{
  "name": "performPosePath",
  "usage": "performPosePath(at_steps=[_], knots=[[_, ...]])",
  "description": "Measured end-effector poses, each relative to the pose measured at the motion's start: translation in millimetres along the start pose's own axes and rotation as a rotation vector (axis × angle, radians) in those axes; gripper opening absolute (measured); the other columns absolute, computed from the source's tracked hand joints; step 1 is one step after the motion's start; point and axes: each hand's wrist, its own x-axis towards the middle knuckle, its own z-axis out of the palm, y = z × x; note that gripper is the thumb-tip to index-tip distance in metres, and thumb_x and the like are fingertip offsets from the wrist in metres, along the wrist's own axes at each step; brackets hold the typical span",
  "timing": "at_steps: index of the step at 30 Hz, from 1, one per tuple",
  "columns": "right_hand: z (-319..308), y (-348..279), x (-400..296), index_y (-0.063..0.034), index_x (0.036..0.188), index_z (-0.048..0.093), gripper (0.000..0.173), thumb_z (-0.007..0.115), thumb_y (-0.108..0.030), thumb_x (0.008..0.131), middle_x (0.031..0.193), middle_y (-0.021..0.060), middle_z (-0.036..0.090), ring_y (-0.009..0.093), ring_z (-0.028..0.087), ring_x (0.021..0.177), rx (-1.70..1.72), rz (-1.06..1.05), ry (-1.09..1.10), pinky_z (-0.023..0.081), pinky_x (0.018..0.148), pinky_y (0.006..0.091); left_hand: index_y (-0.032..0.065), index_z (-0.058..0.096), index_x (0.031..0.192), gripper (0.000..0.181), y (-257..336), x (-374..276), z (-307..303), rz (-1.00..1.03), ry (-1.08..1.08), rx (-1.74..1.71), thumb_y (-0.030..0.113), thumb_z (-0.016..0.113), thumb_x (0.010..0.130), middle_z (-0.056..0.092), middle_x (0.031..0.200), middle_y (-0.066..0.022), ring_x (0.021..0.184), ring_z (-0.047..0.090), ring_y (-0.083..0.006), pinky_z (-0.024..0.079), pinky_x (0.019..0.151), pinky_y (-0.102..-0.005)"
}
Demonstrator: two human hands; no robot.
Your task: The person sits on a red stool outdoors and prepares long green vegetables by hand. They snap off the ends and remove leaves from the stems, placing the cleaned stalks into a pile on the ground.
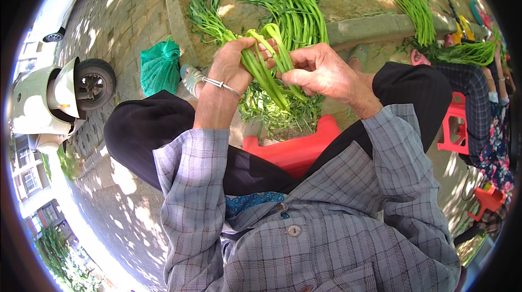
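My left hand (235, 65), with a bangle on the wrist, grips a bunch of long green leafy-vegetable stems (263, 74); its leafy end points up and to the left. Beside it, my right hand (322, 69) pinches several stems between thumb and fingers. Some stems bend over in a loop between the two hands. Below them, a heap of loose leaves and cut bits (277, 108) lies on the ground between my feet. Just beyond my hands, a large pile of the same stems (291, 10) rests on the dirt.
I sit on a red plastic stool (291, 151). To the left are a tied green mesh bag (160, 67) and a parked scooter (53, 98). A concrete curb (369, 31) runs across the far side. At right, another person (469, 88) sits near more bundled stems (412, 6).
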Motion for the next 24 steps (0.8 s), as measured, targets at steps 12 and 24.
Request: performPosePath(at_steps=[12, 24], knots=[[6.7, 10.7, 3.7, 0.0032, 0.064, 0.054, 0.021, 0.059, -0.016, 0.067, 0.053, 0.014, 0.049, 0.02, 0.049, 0.048, -0.524, -0.187, -0.008, 0.039, 0.049, 0.0342, -0.0132, 0.04, 0.109, 0.032, -3.3, -1.1, 3.9, 0.042, -0.063, -0.063, 0.01, 0.034, 0.087, 0.056, 0.099, -0.0268, 0.089, 0.059, -0.0367, 0.05, 0.079, -0.0444], [-13.4, 10.2, 6.4, 0.0018, 0.085, 0.064, 0.044, 0.056, -0.042, 0.082, 0.073, 0.007, 0.063, 0.014, 0.058, 0.062, -0.068, -0.072, 0.097, 0.046, 0.059, 0.0267, 0.0014, 0.052, 0.094, 0.02, 10.4, -22.8, 13.9, 0.161, -0.188, 0.175, 0.021, 0.051, 0.089, 0.058, 0.072, -0.0081, 0.052, 0.053, -0.0123, 0.045, 0.049, -0.0234]])
